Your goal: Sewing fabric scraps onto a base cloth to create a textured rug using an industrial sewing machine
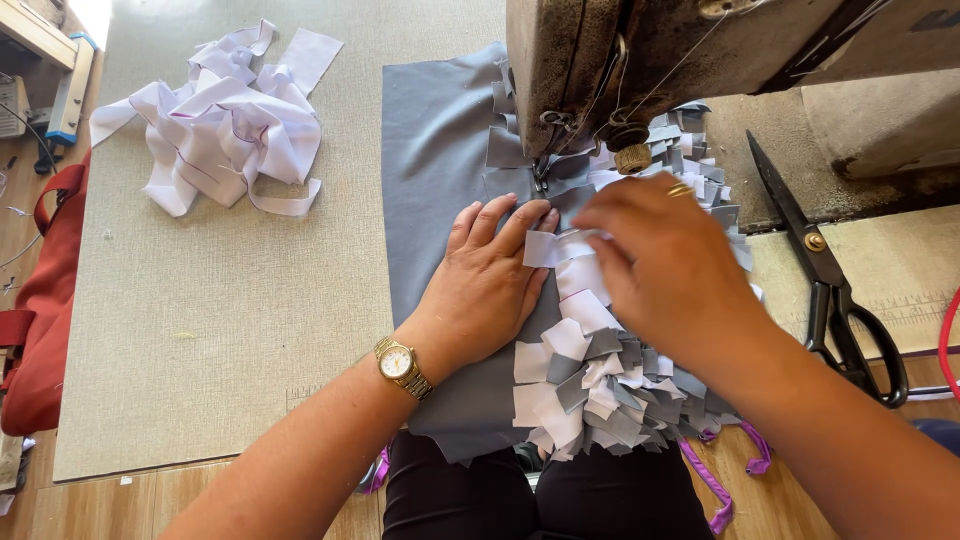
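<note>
A grey fabric panel [435, 170] lies on the table under an old sewing machine [640, 50]. Rows of grey and white fabric tabs [590, 385] are stitched along its right side. My left hand [490, 275], with a gold watch on the wrist, presses flat on the grey fabric just left of the needle area. My right hand [665, 260], wearing a ring, pinches a white fabric strip [555, 245] and holds it against the panel in front of the presser foot [545, 175].
A heap of white fabric strips [230, 120] lies at the back left of the table. Black scissors [825, 275] rest on the machine bed at right. A red bag [45, 300] hangs at the far left. Purple ribbon [715, 480] dangles off the front edge.
</note>
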